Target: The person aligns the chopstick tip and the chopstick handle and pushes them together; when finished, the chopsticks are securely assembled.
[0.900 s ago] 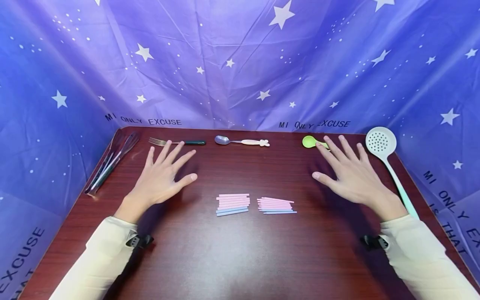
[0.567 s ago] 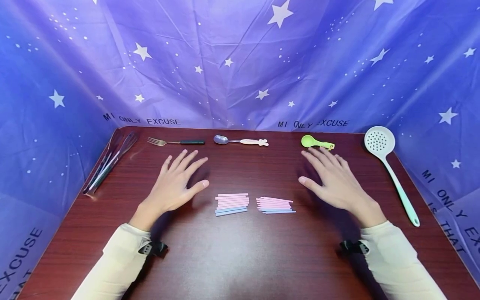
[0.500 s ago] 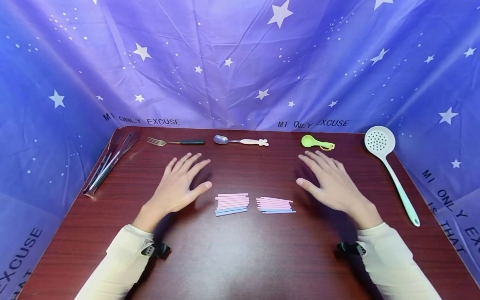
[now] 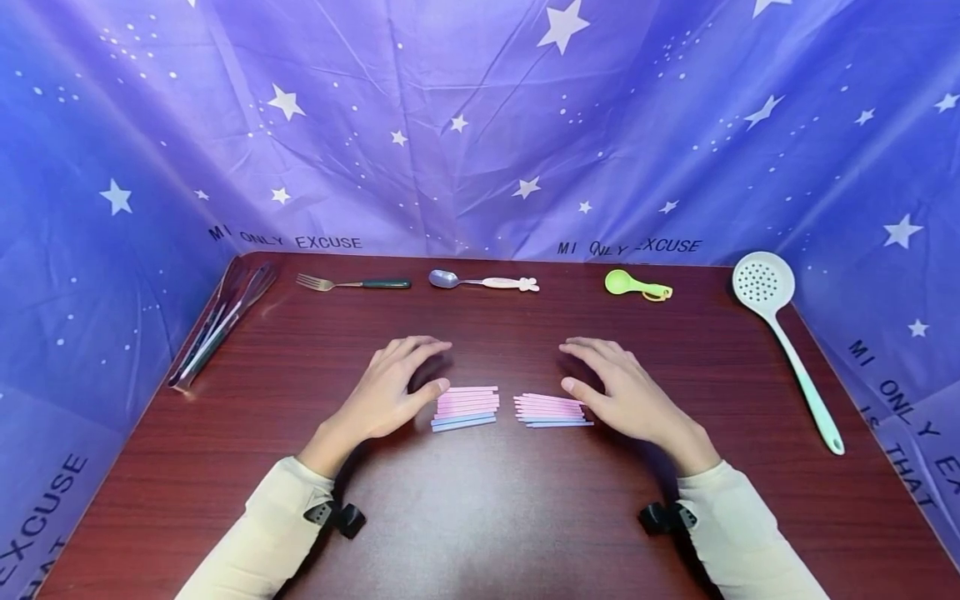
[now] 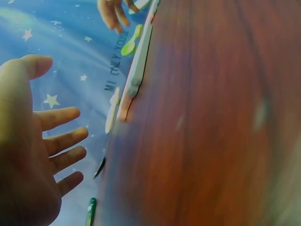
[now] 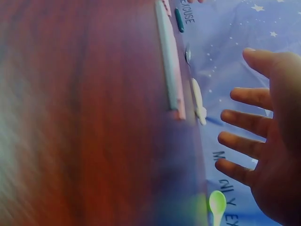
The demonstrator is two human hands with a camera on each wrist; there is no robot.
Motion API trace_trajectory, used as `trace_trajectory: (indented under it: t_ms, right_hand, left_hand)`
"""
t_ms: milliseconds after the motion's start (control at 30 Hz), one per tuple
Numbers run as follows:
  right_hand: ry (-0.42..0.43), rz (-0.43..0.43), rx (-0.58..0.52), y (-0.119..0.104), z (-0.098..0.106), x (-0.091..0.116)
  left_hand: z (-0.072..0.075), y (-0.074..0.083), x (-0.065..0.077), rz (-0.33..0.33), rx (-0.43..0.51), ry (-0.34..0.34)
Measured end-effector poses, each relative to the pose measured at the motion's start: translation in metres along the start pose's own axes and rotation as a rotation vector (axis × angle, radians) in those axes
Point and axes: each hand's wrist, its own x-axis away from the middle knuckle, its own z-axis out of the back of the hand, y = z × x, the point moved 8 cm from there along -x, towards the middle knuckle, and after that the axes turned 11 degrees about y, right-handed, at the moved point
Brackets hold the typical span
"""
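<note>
My left hand (image 4: pixel 386 392) hovers at the left end of a row of thin pink and blue sticks (image 4: pixel 467 407), its thumb tip overlapping their ends in the head view. On the other side, my right hand (image 4: pixel 633 396) is held near a second group of pink and blue sticks (image 4: pixel 551 410), thumb close to their right ends. In the left wrist view the left hand (image 5: pixel 28 146) has its fingers spread around nothing. The right wrist view likewise shows the right hand (image 6: pixel 277 155) with fingers apart and nothing held.
Along the back of the brown table (image 4: pixel 480 517) lie a fork (image 4: pixel 352 284), a spoon (image 4: pixel 483 282) and a green measuring spoon (image 4: pixel 637 285). A bundle of utensils in clear wrap (image 4: pixel 221 329) is at left. A slotted skimmer (image 4: pixel 787 350) lies at right.
Both hands have moved inward and nearer to the person, from beside the back utensils to the two stick groups. The fingers look less spread in the head view. The sticks stay where they were.
</note>
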Motion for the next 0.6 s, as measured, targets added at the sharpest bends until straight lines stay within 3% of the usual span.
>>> trace_trajectory:
  t_ms: [300,600]
  right_hand:
    - [-0.039,-0.008,-0.049,-0.007,-0.020,0.004]
    - [-0.001,0.025,-0.125,-0.009,-0.027,0.005]
  left_hand:
    - [-0.020,-0.003,0.004,0.049,0.105,-0.004]
    - [-0.032,-0.006,0.007,0.085,0.159,0.031]
